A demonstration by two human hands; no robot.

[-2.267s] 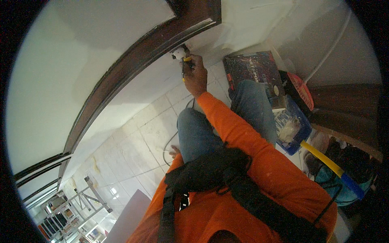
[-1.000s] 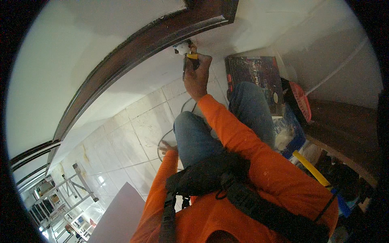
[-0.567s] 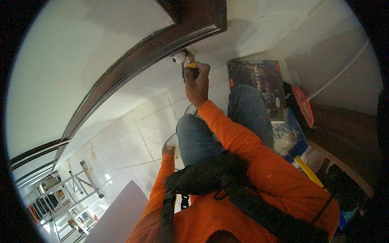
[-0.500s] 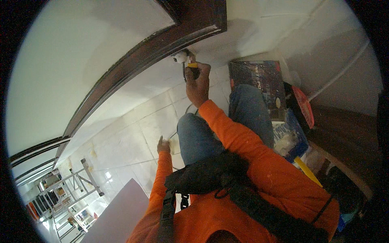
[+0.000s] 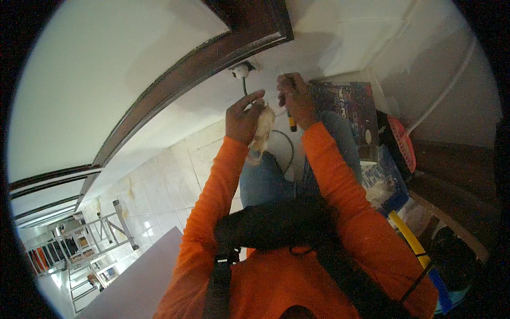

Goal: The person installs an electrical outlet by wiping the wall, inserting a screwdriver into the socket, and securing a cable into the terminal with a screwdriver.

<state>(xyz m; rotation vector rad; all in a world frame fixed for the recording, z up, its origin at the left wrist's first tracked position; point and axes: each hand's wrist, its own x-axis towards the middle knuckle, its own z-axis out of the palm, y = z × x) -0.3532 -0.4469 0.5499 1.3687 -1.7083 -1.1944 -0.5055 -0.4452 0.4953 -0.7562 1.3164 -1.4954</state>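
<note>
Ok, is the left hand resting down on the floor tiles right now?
No, the left hand is raised near the wall, holding a pale crumpled wad beside the right hand, which grips a yellow-handled tool.

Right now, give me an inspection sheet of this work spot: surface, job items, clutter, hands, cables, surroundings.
Surface: pale tiled floor, white wall above a dark wooden baseboard.
Job's things: small white wall fitting; pale crumpled rag; yellow-handled tool.
Clutter: dark printed box, blue tray, red round object.
Hands: left hand holds the rag; right hand grips the tool near the fitting.
Cables: dark cable drops from the fitting and loops over the floor.
Surroundings: metal scaffold far left.
</note>
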